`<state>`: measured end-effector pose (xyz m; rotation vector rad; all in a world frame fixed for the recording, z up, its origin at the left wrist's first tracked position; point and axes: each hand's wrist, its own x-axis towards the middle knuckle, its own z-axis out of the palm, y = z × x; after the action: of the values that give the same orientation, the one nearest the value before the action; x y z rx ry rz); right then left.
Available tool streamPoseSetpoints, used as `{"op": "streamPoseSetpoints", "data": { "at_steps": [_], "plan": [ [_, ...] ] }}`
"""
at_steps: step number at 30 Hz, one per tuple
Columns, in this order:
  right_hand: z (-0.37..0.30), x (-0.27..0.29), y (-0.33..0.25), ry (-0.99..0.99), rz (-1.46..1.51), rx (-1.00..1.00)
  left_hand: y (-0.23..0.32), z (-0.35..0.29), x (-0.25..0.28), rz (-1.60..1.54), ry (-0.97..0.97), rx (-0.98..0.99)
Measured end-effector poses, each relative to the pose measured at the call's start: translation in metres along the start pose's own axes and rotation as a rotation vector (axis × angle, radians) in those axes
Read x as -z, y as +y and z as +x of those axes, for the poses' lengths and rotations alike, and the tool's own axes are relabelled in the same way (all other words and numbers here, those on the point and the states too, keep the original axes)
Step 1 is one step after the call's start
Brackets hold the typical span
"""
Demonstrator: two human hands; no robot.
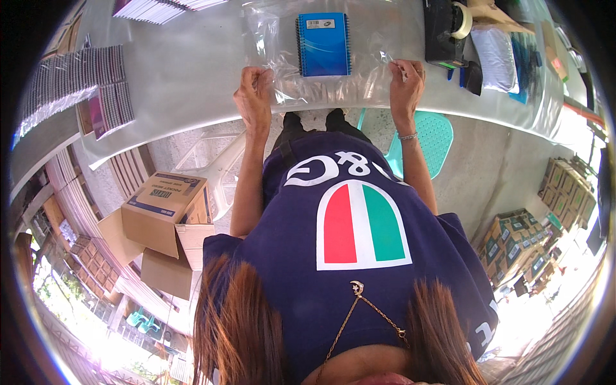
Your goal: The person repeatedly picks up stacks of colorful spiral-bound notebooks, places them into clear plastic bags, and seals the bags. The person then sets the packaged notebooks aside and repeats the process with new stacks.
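A blue spiral-bound notebook (325, 51), perhaps more than one stacked, lies on a clear plastic sheet (370, 80) at the table's near side. It has a small white label near its top and coils along both sides. My left hand (254, 96) pinches the sheet to the left of the notebook, fingers closed on its near corner. On the other side, my right hand (407, 90) also has its fingers closed on the plastic. Neither hand touches the notebook. The sheet looks wrinkled and shiny between them.
Stacked spiral notebooks (77, 83) stand on the table's left. A black tape dispenser (441, 42) with a tape roll (462, 20) sits to the right, beside a silvery plastic-wrapped packet (495, 61). Below are an opened cardboard box (163, 205) and a green stool (433, 142).
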<state>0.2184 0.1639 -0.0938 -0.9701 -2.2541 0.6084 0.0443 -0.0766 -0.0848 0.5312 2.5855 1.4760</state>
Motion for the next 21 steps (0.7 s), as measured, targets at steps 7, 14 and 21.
{"op": "streamPoseSetpoints", "data": {
  "at_steps": [7,14,21],
  "plan": [
    [0.009,0.002,0.003,-0.153,-0.018,-0.100,-0.002,0.006,-0.001,0.469,0.109,-0.241],
    [0.018,0.000,0.006,-0.247,0.156,-0.264,-0.001,0.014,0.005,0.551,-0.091,-0.088],
    [0.028,0.000,0.011,-0.432,0.490,-0.388,0.024,0.032,0.011,0.392,-0.107,-0.126]
  ]
}}
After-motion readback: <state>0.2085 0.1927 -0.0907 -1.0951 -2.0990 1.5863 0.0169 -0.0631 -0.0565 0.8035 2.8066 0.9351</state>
